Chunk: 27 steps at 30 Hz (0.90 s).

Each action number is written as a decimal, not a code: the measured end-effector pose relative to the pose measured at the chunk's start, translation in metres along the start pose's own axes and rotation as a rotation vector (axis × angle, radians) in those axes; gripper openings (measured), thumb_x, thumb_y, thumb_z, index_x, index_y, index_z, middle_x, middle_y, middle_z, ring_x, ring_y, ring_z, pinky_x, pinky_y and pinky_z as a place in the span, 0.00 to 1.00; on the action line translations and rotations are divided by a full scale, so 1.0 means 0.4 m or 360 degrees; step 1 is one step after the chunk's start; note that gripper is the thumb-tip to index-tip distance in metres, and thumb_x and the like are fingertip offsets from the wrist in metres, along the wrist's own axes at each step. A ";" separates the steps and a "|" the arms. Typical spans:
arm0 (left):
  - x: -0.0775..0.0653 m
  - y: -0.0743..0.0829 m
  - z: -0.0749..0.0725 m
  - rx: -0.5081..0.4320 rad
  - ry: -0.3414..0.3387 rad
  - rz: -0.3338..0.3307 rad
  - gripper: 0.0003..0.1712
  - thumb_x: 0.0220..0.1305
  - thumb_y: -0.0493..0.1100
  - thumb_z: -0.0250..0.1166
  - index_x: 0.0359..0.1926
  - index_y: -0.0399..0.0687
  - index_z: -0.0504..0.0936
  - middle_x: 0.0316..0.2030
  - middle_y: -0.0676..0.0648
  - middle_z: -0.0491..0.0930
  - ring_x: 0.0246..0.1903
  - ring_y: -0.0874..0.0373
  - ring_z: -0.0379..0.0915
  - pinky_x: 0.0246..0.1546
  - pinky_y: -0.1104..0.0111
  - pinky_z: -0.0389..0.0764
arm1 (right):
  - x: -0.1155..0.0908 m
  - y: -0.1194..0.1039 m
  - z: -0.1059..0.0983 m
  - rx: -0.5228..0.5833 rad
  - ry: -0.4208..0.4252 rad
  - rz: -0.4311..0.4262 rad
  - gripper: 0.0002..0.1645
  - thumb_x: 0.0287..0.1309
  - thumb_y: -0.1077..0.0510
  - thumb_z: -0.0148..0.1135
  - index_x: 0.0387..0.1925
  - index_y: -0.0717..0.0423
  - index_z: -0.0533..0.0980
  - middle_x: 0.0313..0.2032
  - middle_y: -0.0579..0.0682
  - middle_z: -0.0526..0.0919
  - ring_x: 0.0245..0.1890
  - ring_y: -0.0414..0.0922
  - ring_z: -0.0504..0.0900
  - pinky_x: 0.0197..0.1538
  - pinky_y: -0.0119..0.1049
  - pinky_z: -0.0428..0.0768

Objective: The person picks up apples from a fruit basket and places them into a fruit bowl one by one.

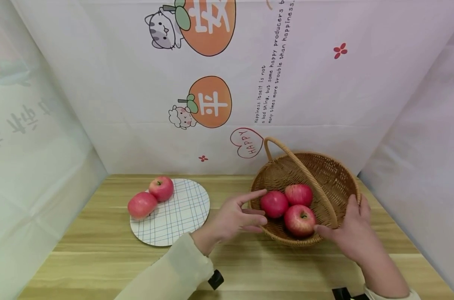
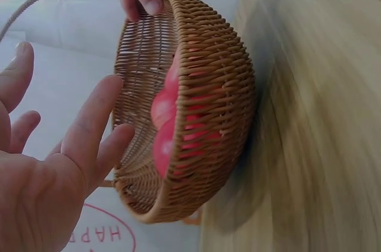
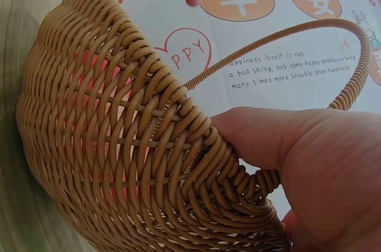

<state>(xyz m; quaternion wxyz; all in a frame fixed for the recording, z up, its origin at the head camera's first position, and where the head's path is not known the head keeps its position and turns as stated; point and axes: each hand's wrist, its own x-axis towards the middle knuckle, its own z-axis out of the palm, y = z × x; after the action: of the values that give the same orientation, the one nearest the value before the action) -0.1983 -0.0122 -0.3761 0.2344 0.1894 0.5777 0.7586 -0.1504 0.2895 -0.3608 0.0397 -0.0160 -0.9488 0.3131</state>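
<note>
A round wicker basket [image 1: 326,166] with an arched handle holds three red apples [image 1: 301,220] at the front of its bowl. My right hand [image 1: 356,235] grips the basket's right rim close to the foot of the handle, as the right wrist view also shows with the thumb [image 3: 250,136] over the rim. At the basket's left side is my left hand [image 1: 232,218], fingers spread and holding nothing. In the left wrist view its fingers [image 2: 89,124] are near the rim; whether they touch it I cannot tell. The wicker partly hides the apples in both wrist views.
To the left, a round white plate [image 1: 185,208] with a blue grid pattern lies on the wooden table [image 1: 99,233]. Two more red apples [image 1: 142,205] sit on its left part. A printed white cloth [image 1: 136,104] hangs behind the table, with pale cloth at both sides.
</note>
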 end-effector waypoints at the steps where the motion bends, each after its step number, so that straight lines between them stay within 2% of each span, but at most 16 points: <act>1: 0.005 -0.005 0.003 -0.0014 -0.0003 -0.0001 0.39 0.60 0.27 0.69 0.70 0.55 0.72 0.53 0.37 0.75 0.48 0.50 0.79 0.44 0.52 0.83 | 0.000 0.000 0.000 -0.0003 -0.0002 0.0002 0.81 0.53 0.40 0.74 0.69 0.76 0.21 0.68 0.73 0.12 0.67 0.78 0.26 0.60 0.77 0.51; 6: 0.028 -0.024 0.017 -0.0036 -0.0005 -0.0023 0.39 0.61 0.26 0.68 0.71 0.52 0.71 0.49 0.36 0.78 0.43 0.51 0.80 0.42 0.54 0.85 | -0.002 -0.001 -0.001 0.0005 0.0001 0.0002 0.81 0.53 0.40 0.74 0.69 0.76 0.21 0.68 0.74 0.12 0.67 0.78 0.27 0.60 0.77 0.51; 9: 0.040 -0.030 0.023 -0.0019 0.0013 -0.0042 0.39 0.60 0.27 0.69 0.71 0.52 0.71 0.50 0.34 0.79 0.40 0.50 0.82 0.41 0.54 0.85 | -0.002 -0.001 0.000 0.0008 0.0014 -0.0009 0.81 0.53 0.41 0.75 0.69 0.76 0.21 0.68 0.74 0.13 0.67 0.78 0.28 0.60 0.77 0.51; 14: 0.066 -0.035 0.035 0.0027 0.0074 -0.0069 0.38 0.58 0.29 0.72 0.66 0.63 0.76 0.58 0.34 0.74 0.35 0.43 0.84 0.41 0.55 0.85 | -0.001 0.001 0.002 0.0006 0.0035 -0.0016 0.81 0.52 0.41 0.75 0.69 0.76 0.22 0.69 0.74 0.14 0.68 0.78 0.30 0.61 0.77 0.51; 17: 0.087 -0.041 0.047 0.0050 0.0071 -0.0043 0.38 0.57 0.28 0.72 0.64 0.64 0.77 0.61 0.35 0.72 0.37 0.45 0.84 0.40 0.56 0.85 | -0.001 0.002 0.003 0.0006 0.0048 -0.0023 0.81 0.51 0.41 0.76 0.70 0.76 0.23 0.69 0.74 0.15 0.68 0.78 0.30 0.60 0.77 0.51; 21: 0.111 -0.051 0.067 0.0112 0.0060 -0.0019 0.38 0.56 0.27 0.73 0.65 0.58 0.77 0.63 0.38 0.70 0.41 0.48 0.83 0.39 0.53 0.85 | -0.001 0.003 0.005 0.0007 0.0055 -0.0030 0.81 0.51 0.41 0.76 0.70 0.76 0.23 0.69 0.74 0.15 0.67 0.79 0.31 0.60 0.77 0.52; 24: 0.122 -0.059 0.079 0.0185 0.0086 -0.0052 0.39 0.55 0.28 0.73 0.67 0.55 0.76 0.66 0.47 0.67 0.42 0.50 0.83 0.38 0.54 0.86 | -0.001 0.003 0.004 0.0002 0.0046 -0.0025 0.81 0.51 0.40 0.76 0.70 0.75 0.22 0.69 0.73 0.14 0.67 0.79 0.31 0.59 0.77 0.52; 27: 0.130 -0.066 0.085 0.0214 0.0105 -0.0096 0.39 0.55 0.29 0.74 0.68 0.54 0.75 0.68 0.49 0.65 0.44 0.52 0.81 0.36 0.56 0.86 | -0.001 0.002 0.002 -0.0003 0.0029 -0.0012 0.81 0.52 0.40 0.75 0.70 0.75 0.22 0.69 0.73 0.13 0.67 0.79 0.29 0.59 0.78 0.52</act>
<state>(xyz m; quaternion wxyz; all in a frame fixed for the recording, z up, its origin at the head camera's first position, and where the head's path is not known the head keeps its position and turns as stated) -0.2184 0.0505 -0.3916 0.2247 0.1622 0.6401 0.7166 -0.1500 0.2895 -0.3619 0.0495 -0.0154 -0.9487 0.3120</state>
